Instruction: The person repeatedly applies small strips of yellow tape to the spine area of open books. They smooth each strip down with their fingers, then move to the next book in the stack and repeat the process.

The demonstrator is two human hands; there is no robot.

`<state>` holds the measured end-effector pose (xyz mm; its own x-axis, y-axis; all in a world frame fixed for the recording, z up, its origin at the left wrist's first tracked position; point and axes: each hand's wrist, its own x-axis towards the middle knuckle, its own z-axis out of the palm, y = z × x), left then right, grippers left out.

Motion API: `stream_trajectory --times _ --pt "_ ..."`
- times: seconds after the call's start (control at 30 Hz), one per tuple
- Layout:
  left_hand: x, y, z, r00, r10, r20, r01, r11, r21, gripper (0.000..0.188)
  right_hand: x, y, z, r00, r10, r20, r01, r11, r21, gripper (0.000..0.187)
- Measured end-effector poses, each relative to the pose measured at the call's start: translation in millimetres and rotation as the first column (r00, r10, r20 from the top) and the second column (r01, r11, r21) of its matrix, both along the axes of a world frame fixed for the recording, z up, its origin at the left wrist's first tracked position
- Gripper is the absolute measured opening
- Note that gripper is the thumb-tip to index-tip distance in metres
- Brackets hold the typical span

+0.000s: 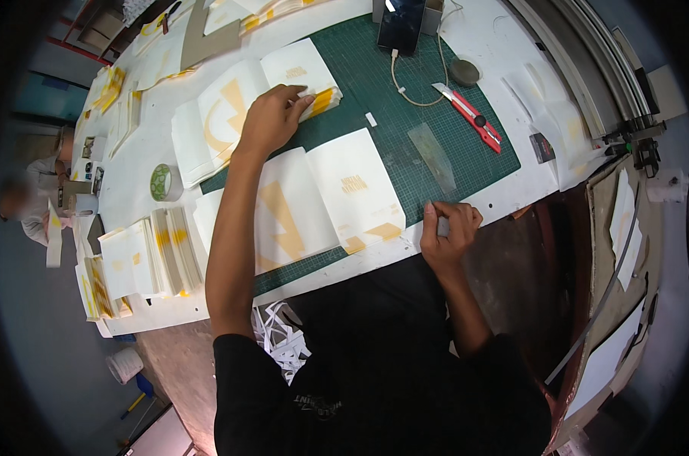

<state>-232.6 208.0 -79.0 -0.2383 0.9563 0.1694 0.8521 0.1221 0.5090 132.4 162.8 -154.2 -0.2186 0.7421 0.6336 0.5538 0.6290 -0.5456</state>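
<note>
Printed sheets (255, 79) are touched by the left hand (276, 115); the right hand (449, 229) is curled (neither grip can be told).

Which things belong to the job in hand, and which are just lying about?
Likely the job:
far sheets, under left hand
near sheets, beside right hand
mat

Likely lying about:
phone
paper scraps
cutter (untouched; possibly a tool)

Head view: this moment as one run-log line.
left hand: at far printed sheets | right hand: at white table edge | red utility knife: on green cutting mat
</note>
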Motion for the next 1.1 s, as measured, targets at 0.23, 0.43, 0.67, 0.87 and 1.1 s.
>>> stream_trajectory --times 0.23,0.43,0.67,0.87,1.1 --pt "71.3 -99.3 11.7 0.948 -0.23 -0.222 0.251 0.965 0.071 0.036 0.5 -6.9 20.0 0.98 0.196 0.018 -0.185 0.947 -0.263 0.023" --pt "103.6 -141.9 -6.9 0.918 -0.283 -0.279 0.241 0.954 -0.178 0.057 -7.4 -21.7 23.1 0.948 0.275 0.158 -0.21 0.918 -0.337 0.042" --pt "99.8 -146.3 -16.3 0.92 -0.289 -0.266 0.237 0.948 -0.211 0.061 -9.0 -29.5 28.5 0.937 0.303 0.177 -0.222 0.902 -0.371 0.051" --pt "97.5 -147.8 -23.2 0.923 -0.292 -0.251 0.252 0.951 -0.179 0.06 -7.7 -34.0 26.5 0.934 0.31 0.179 -0.23 0.903 -0.362 0.059" --pt "96.0 -148.3 -29.3 0.926 -0.283 -0.249 0.243 0.953 -0.18 0.059 -6.0 -37.0 26.1 0.935 0.322 0.147 -0.251 0.896 -0.366 0.063"
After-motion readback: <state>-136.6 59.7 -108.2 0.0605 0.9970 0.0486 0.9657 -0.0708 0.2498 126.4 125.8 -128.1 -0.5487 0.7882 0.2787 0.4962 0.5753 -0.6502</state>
